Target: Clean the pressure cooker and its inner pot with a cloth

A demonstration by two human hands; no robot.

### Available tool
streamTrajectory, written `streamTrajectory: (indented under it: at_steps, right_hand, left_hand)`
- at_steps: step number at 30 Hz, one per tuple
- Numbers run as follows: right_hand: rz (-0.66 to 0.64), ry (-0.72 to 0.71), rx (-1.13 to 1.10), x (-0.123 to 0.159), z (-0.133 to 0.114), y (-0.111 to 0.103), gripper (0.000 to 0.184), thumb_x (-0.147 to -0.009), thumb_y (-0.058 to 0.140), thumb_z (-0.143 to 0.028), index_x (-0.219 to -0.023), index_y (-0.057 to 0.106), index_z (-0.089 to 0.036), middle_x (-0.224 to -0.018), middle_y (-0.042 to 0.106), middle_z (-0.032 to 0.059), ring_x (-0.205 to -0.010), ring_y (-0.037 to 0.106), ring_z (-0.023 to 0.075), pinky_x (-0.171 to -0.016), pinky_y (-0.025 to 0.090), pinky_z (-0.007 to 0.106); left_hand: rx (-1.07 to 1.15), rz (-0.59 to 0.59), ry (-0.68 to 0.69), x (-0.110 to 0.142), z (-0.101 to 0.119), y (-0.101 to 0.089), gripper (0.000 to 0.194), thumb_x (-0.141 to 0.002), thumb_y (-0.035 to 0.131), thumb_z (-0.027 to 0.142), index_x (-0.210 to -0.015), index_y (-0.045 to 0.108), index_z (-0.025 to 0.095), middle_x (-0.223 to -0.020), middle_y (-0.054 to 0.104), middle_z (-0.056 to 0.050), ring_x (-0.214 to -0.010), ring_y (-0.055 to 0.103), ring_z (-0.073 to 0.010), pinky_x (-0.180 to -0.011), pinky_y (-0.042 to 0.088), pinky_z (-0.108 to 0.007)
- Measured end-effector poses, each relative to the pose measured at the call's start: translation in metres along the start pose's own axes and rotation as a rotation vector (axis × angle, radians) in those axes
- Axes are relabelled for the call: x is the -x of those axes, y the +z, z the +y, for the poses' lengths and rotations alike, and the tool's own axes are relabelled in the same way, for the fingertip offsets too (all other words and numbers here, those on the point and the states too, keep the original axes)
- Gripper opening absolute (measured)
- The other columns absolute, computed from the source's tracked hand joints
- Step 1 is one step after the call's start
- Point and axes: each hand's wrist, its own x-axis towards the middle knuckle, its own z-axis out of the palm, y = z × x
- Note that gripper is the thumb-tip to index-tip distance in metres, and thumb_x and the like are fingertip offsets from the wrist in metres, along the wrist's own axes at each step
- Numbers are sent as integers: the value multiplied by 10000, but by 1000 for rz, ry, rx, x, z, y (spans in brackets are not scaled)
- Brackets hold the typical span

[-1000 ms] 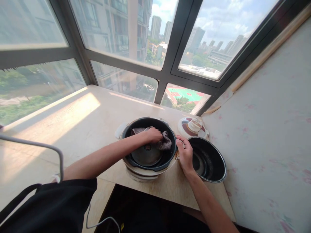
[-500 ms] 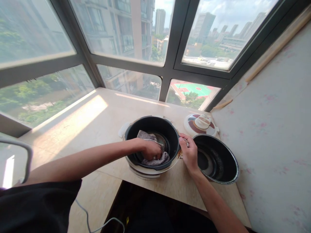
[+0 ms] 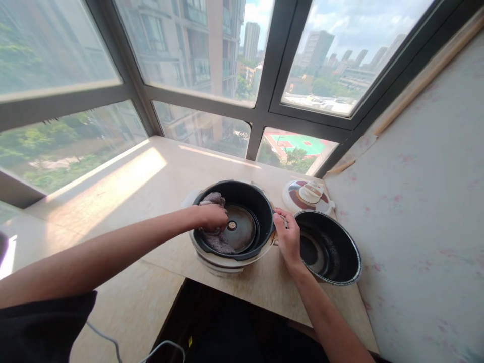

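A rice cooker body (image 3: 218,266) stands on the ledge, its dark inside and round heating plate (image 3: 242,229) in view. My left hand (image 3: 215,218) reaches into it, closed on a grey-brown cloth (image 3: 220,243) that lies against the left inner wall. At the cooker's right rim my right hand (image 3: 287,234) grips the side handle (image 3: 282,220), thumb on top. Just right of that hand sits the black inner pot (image 3: 333,247), with nothing in it. The white and brown lid (image 3: 307,195) lies behind the pot.
The pale stone ledge (image 3: 166,186) runs along framed windows, with a sunlit patch on its left. A papered wall (image 3: 416,217) bounds the right side. A grey cord (image 3: 109,339) hangs at the lower left, beside a dark gap below the ledge.
My left hand has moved the cloth from the middle of the cooker to its left inner wall, baring the heating plate. My right hand keeps its grip on the handle.
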Motion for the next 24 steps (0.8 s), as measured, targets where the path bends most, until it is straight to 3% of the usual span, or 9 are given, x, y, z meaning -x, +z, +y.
streamTrajectory:
  at_steps: [4, 8, 11, 15, 20, 24]
  right_hand:
    - [13, 10, -7, 0, 0, 0, 350, -882, 636, -497, -1011, 741, -189, -1117, 761, 111, -1097, 670, 277, -1043, 476, 460]
    - [13, 21, -7, 1, -1, 1, 354, -880, 635, -504, -999, 731, -186, -1094, 759, 109, -1083, 670, 272, -1035, 475, 450]
    - [12, 14, 0, 1, -2, 2, 351, -883, 626, -504, -998, 724, -187, -1090, 755, 105, -1083, 667, 271, -1028, 475, 445]
    - [12, 5, 6, 0, -2, 2, 360, -885, 618, -506, -1009, 719, -185, -1098, 754, 106, -1083, 666, 269, -1025, 478, 442]
    - [9, -4, 8, 0, -1, 1, 341, -893, 615, -494, -1014, 715, -191, -1100, 753, 98, -1084, 665, 262, -1029, 477, 435]
    - [8, -11, 6, 1, -1, 0, 326, -895, 618, -480, -1015, 716, -194, -1087, 753, 94, -1081, 664, 260, -1015, 482, 427]
  left_hand:
    - [-17, -42, 48, -8, -3, -9, 298, -657, 615, -9, -687, 768, 245, -836, 777, -36, -991, 657, -227, -1038, 447, -305]
    - [-54, -11, 109, -21, -7, -16, 394, -675, 580, -24, -858, 811, 238, -1026, 783, -40, -1074, 668, -235, -1052, 434, -302]
    - [-46, 94, 115, -36, -4, -19, 515, -719, 553, -19, -1088, 796, 245, -1229, 738, -50, -1161, 660, -243, -1057, 437, -301]
    - [-60, 269, -26, -61, 15, -16, 550, -831, 530, 48, -1326, 680, 234, -1311, 676, -122, -1145, 679, -271, -971, 511, -330]
    - [-103, 204, -80, -77, 32, -15, 461, -856, 572, 110, -1290, 690, 213, -1245, 686, -155, -1064, 706, -299, -880, 546, -338]
    - [-117, 111, -1, -71, 17, -17, 491, -837, 560, 66, -1260, 724, 253, -1291, 695, -114, -1161, 673, -296, -923, 519, -321]
